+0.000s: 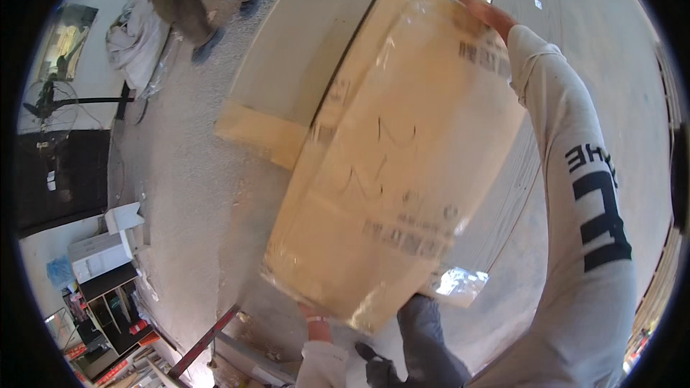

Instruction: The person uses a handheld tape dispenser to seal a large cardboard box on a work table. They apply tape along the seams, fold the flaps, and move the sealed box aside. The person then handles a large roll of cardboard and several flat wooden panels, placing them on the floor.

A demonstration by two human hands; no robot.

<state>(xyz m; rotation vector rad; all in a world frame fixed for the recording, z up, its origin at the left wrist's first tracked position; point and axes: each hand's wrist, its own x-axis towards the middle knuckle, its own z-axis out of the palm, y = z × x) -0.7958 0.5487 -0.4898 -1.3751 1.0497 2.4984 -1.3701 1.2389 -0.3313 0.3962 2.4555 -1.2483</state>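
A long tan cardboard box [402, 172], wrapped in clear tape and marked with dark print and pen strokes, fills the middle, lying slantwise from near to far right. My right hand [489, 16] reaches along its right side and presses on the far right edge, fingers against the cardboard. At the near end, my left hand [314, 314] grips from below the lower edge, its fingers hidden by the box. Both hands hold the same box.
Long grey panels [309, 36] with a cardboard end piece [262, 136] lie under and beside the box. Another person's legs [180, 7] stand at far left near a white sack [136, 47]. A red bar [205, 341] and cluttered shelves [115, 309] are at lower left.
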